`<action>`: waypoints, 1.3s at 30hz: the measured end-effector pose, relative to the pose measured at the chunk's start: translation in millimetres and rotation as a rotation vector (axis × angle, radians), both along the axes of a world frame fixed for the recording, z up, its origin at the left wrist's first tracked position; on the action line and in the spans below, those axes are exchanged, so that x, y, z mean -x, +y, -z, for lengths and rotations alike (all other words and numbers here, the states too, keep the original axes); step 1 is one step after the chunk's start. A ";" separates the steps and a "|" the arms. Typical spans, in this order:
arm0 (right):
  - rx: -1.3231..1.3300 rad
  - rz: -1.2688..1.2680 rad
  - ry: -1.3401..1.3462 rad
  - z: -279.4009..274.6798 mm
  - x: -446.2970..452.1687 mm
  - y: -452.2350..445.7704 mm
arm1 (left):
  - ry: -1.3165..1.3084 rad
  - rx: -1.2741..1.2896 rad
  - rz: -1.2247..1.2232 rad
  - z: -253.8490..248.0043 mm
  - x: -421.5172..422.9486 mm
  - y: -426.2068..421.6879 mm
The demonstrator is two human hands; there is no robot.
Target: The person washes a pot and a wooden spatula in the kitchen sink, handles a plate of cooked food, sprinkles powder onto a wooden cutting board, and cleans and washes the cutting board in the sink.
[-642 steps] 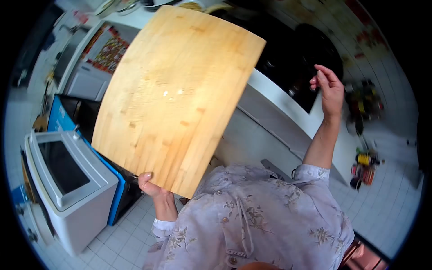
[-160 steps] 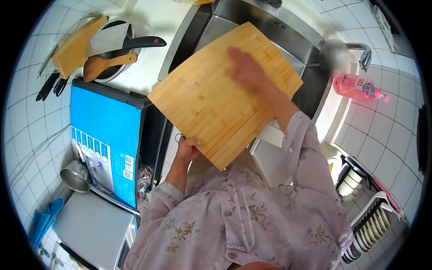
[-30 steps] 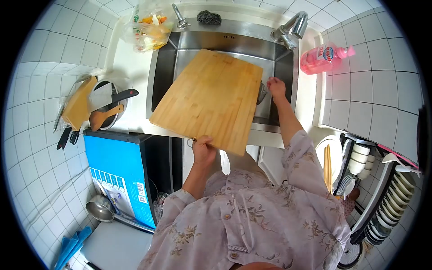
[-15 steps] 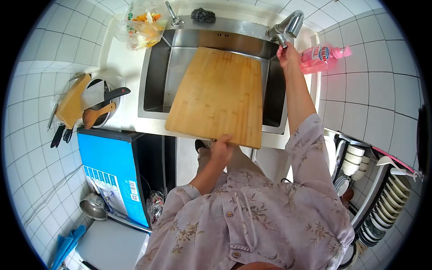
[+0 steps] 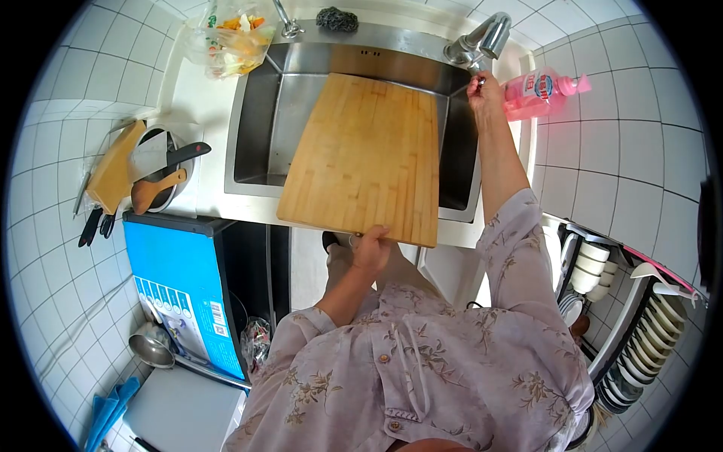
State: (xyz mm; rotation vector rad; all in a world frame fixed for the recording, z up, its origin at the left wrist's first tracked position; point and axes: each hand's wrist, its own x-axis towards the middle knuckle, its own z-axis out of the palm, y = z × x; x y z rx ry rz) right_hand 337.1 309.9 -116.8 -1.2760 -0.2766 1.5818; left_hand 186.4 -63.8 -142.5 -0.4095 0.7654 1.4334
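Observation:
A wooden cutting board (image 5: 369, 151) lies tilted over the sink (image 5: 260, 143), its near edge sticking out past the counter's front. My left hand (image 5: 370, 250) grips that near edge, thumb on top and the other fingers hidden or curled underneath. Over at the sink's back right corner, my right hand (image 5: 488, 92) is closed on the lever of the faucet (image 5: 486, 38). No stream of water can be made out under the spout. Just right of this hand stands a pump bottle of pink liquid (image 5: 538, 94).
Beyond the sink sit a black scouring pad (image 5: 337, 19), a small spout (image 5: 289, 29) and a plastic bag of food scraps (image 5: 235, 41). Left are a knife block (image 5: 113, 169), a cleaver (image 5: 158, 157) and a wooden spatula (image 5: 158, 191). Stacked bowls (image 5: 590, 267) and racked plates (image 5: 651, 339) are at right.
My right hand has shifted slightly at the faucet, its fingers now more curled round the lever. The view has moved a little; my left hand keeps its grip on the cutting board.

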 end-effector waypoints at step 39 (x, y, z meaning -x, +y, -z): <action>-0.890 -1.569 -1.392 67.9 82.1 -132.4 | 0.104 0.135 0.082 -12.8 -0.2 -1.0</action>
